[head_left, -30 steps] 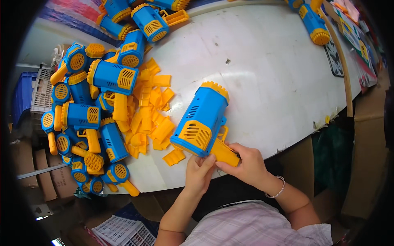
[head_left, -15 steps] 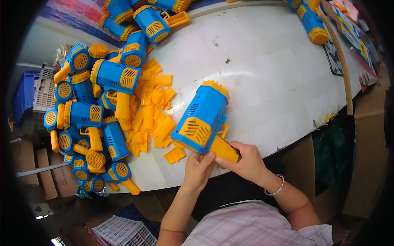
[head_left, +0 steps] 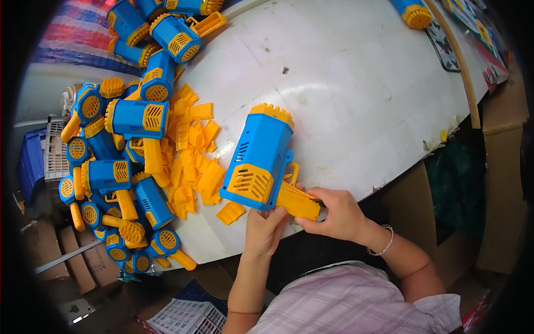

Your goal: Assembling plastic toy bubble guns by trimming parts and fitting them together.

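In front of me, just above the near table edge, a blue and yellow toy bubble gun (head_left: 261,158) is held with its toothed yellow rim pointing away. My left hand (head_left: 263,229) supports it from below at the back of the barrel, its thumb against the base of the yellow grip. The end of that grip is pinched between the thumb and fingers of my right hand (head_left: 340,214). A dark gap shows along the grip beside my right fingers. To the left of the gun lies a heap of loose yellow plastic covers (head_left: 208,175).
Many similar bubble guns (head_left: 139,118) are piled along the left side of the white table (head_left: 356,94). Another blue and yellow gun (head_left: 414,15) lies at the far right, near a phone-like patterned object (head_left: 443,49) and a wooden strip (head_left: 457,67). Cardboard (head_left: 503,183) stands at right.
The held gun has turned slightly, its toothed end now pointing more straight away from me. My right fingers have shifted along the grip. The whole view has also swung a little.
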The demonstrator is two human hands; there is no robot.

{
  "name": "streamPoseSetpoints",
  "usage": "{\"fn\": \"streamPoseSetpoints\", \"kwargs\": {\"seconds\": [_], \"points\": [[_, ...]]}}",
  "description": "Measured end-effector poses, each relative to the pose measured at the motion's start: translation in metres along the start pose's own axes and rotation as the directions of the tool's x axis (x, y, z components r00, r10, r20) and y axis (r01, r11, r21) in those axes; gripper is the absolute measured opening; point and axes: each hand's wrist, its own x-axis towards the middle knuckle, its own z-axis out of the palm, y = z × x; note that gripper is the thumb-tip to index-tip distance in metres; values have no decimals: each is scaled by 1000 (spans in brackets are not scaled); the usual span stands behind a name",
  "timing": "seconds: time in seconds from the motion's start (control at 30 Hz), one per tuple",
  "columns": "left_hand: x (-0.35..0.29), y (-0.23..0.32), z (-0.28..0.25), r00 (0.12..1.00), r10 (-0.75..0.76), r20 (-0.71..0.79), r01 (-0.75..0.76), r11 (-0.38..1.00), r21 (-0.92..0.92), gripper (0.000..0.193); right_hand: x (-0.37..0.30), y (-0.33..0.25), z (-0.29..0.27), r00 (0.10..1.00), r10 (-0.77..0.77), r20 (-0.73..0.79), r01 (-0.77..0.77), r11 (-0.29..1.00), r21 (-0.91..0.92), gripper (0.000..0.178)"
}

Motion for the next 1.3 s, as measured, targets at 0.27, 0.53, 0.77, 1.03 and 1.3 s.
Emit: {"fn": "streamPoseSetpoints", "kwargs": {"seconds": [0.27,0.53,0.77,1.03,1.3], "points": [[-8,-4,15,988,102,-115,-90,990,105,45,5,4,3,999,5,46,-7,999,47,41],[0,9,0,989,63,-130,-50,993,103,54,12,-11,-2,984,138,110,-165,941,295,31],[-8,96,-25,793,607,-54,-543,744,389,51,3,-2,-24,981,186,-63,-160,944,289,19],[-11,289,-99,182,921,345,157,-373,915,36,9,-7,-28,963,267,-27,-237,893,383,18],[-13,339,-81,430,706,564,244,-692,680,39,18,-8,-19,969,231,-84,-198,937,289,10]]}}
